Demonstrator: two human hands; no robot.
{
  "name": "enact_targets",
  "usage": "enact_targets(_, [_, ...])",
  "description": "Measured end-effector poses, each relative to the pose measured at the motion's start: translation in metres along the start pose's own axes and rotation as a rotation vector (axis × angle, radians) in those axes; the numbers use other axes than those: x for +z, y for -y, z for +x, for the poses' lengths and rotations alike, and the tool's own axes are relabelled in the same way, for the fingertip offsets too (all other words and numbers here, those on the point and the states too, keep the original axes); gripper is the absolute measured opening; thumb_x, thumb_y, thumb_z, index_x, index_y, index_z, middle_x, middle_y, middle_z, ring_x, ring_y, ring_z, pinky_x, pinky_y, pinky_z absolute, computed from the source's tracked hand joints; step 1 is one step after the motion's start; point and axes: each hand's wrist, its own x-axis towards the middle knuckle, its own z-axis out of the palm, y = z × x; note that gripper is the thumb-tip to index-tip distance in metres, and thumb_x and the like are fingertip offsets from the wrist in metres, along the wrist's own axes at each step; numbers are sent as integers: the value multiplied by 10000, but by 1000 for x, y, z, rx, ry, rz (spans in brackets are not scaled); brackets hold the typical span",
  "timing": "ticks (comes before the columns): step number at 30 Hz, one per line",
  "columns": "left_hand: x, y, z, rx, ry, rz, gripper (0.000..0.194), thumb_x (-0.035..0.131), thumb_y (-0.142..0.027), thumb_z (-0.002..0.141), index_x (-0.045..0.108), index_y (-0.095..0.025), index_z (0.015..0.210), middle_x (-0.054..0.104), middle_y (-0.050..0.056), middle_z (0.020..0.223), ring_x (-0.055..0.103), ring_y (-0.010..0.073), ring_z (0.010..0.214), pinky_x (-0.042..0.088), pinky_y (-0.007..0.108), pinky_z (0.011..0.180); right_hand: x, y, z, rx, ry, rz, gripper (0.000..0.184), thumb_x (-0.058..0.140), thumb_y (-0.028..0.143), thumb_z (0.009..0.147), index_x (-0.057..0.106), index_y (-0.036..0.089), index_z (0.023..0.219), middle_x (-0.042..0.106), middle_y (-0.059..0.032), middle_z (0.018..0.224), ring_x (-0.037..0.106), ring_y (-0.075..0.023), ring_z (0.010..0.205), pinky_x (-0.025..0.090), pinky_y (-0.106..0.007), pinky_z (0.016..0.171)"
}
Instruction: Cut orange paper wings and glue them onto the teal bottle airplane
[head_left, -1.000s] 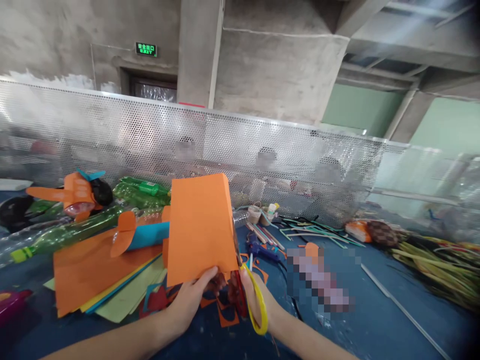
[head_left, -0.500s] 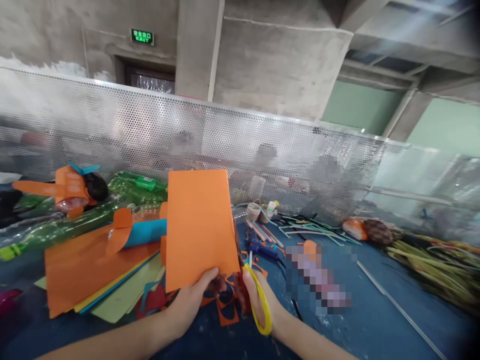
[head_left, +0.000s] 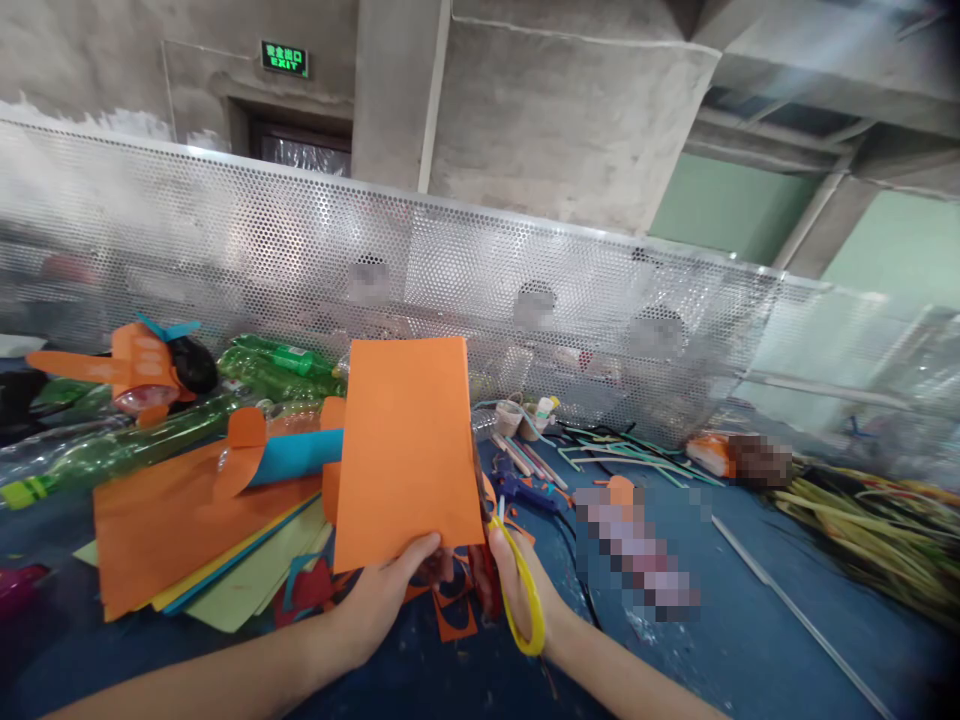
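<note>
An orange sheet of paper (head_left: 409, 450) stands upright in front of me, its lower edge pinched by my left hand (head_left: 382, 600) with the thumb on the near face. My right hand (head_left: 525, 590) is closed round scissors (head_left: 531, 610) with a yellow handle loop. Their blades sit at the right edge of the sheet and are mostly hidden by it. Below the sheet lie orange paper offcuts (head_left: 456, 620). Behind its left edge is a blue and orange paper model (head_left: 300, 455), partly covered.
Stacked coloured paper (head_left: 180, 520), green bottles (head_left: 142, 440) and an orange paper plane (head_left: 142, 365) lie left. A blue glue gun (head_left: 529, 490), thin sticks (head_left: 630, 450) and dry plant strands (head_left: 862, 530) are to the right. A perforated metal screen (head_left: 465, 260) runs behind; people sit beyond it.
The sheet has shifted slightly in my left hand's grip, its side edge turning out of sight. The scissors stay at its right edge. The camera view has tilted a little.
</note>
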Motion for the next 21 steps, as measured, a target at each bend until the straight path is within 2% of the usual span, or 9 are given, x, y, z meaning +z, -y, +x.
enact_targets(6, [0,1,0,11,26,-11,302,435,-350,872,582,-162,687,580,13,658,548,166,647,454,271,646,1,-4,0,-14,9,-23,653,210,690,839,400,212,438,368,16,357,367,-101,339,280,-244,372])
enact_targets(15, [-1,4,2,23,38,-16,294,443,-331,879,590,-154,697,586,17,663,560,164,651,461,274,644,4,1,-3,43,-28,-1,653,217,757,780,390,218,456,358,25,368,355,-98,329,282,-243,343])
enact_targets(21, [0,3,1,7,45,-6,302,439,-345,879,585,-152,699,583,18,661,558,162,654,459,269,645,7,-10,-1,62,-45,77,635,255,738,790,407,211,472,349,41,359,337,-86,306,264,-228,317])
